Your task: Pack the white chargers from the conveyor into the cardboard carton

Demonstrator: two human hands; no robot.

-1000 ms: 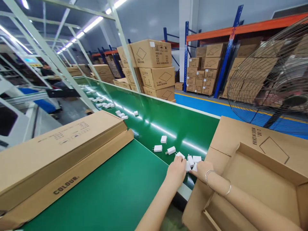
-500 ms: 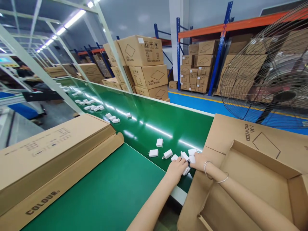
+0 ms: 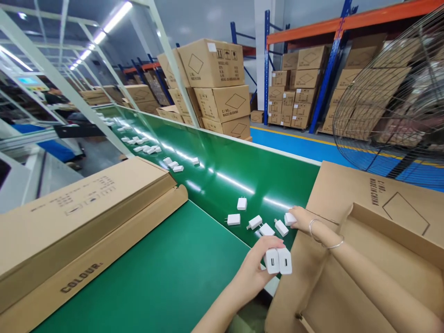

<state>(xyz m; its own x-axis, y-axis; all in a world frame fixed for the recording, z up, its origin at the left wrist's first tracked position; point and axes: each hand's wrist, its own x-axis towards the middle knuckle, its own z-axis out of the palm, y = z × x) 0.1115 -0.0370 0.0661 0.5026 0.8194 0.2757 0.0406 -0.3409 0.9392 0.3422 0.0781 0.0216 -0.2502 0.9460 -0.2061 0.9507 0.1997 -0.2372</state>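
My left hand (image 3: 258,263) grips two white USB chargers (image 3: 278,261) side by side, their port ends facing me, above the near edge of the green belt (image 3: 222,152). Farther right, my right hand (image 3: 301,218) has its fingers on a white charger (image 3: 289,219) at the belt's edge by the open cardboard box. Between and left of my hands lie several loose chargers, among them one (image 3: 281,227) close to my right hand, one (image 3: 267,230) just behind my left hand, and others (image 3: 233,219) farther left.
An open carton (image 3: 385,249) stands at the right, and a long carton (image 3: 83,208) lies at the left beside a green tabletop (image 3: 163,268). More chargers (image 3: 149,149) are up the belt. Behind are stacked cartons (image 3: 222,101), a rack (image 3: 326,69) and a fan (image 3: 398,106).
My left hand has come up and nearer with two chargers in its grip. My right hand has moved slightly away from it with its fingers on a charger. The view has shifted a little.
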